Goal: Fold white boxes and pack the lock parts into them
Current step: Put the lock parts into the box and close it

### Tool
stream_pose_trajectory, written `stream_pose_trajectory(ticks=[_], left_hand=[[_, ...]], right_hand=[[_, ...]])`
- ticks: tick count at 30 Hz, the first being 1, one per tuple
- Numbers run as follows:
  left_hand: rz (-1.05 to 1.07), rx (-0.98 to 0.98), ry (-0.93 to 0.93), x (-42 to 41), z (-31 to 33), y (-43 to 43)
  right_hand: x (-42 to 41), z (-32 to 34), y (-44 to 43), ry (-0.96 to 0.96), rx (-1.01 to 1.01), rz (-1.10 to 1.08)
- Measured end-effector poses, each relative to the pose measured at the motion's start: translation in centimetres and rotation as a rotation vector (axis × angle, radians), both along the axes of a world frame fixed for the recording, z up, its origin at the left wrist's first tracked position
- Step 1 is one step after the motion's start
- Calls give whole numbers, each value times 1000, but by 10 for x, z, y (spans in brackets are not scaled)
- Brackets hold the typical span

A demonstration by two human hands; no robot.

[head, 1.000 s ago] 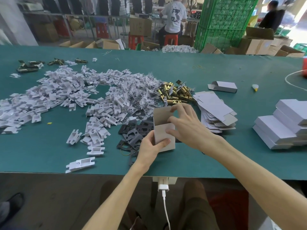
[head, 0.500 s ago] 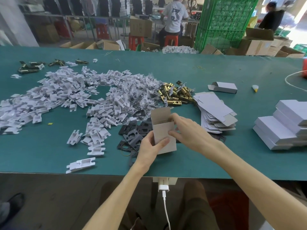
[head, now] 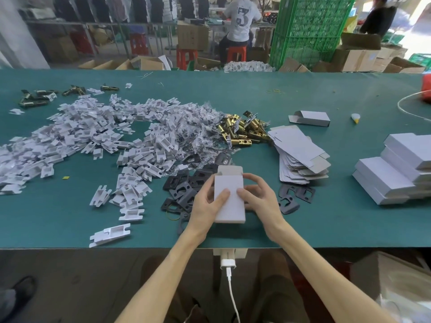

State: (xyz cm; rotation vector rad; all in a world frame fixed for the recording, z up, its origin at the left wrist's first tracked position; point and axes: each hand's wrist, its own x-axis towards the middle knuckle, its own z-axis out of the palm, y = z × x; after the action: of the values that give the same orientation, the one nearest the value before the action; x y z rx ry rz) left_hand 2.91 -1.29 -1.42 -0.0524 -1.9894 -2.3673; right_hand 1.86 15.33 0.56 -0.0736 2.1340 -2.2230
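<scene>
Two hands, the left hand [head: 205, 206] and right hand [head: 262, 201], grasp a white cardboard box [head: 229, 203] between them over the near edge of the green table [head: 70, 217], fingers [head: 255, 178] curled round its sides; its long axis points away, open flap farthest

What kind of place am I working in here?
Most likely a factory packing line for lock hardware. The long green table holds heaps of white inserts, brass latches and flat box blanks; folded boxes are stacked at the right, and cartons and green crates stand behind.
</scene>
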Motion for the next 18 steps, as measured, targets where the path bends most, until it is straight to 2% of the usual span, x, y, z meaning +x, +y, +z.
stream_pose_trajectory(ticks=[3,8,18], left_hand=[[30,-36,-20,-2,-3,2],[53,-66,-3,-2,-7,2],[47,-53,-37,0,-1,1]], right_hand=[[5,-5,-1,32,4,-44],[6,-9,-1,58,25,25],[9,-11,-2,66,6,-12]])
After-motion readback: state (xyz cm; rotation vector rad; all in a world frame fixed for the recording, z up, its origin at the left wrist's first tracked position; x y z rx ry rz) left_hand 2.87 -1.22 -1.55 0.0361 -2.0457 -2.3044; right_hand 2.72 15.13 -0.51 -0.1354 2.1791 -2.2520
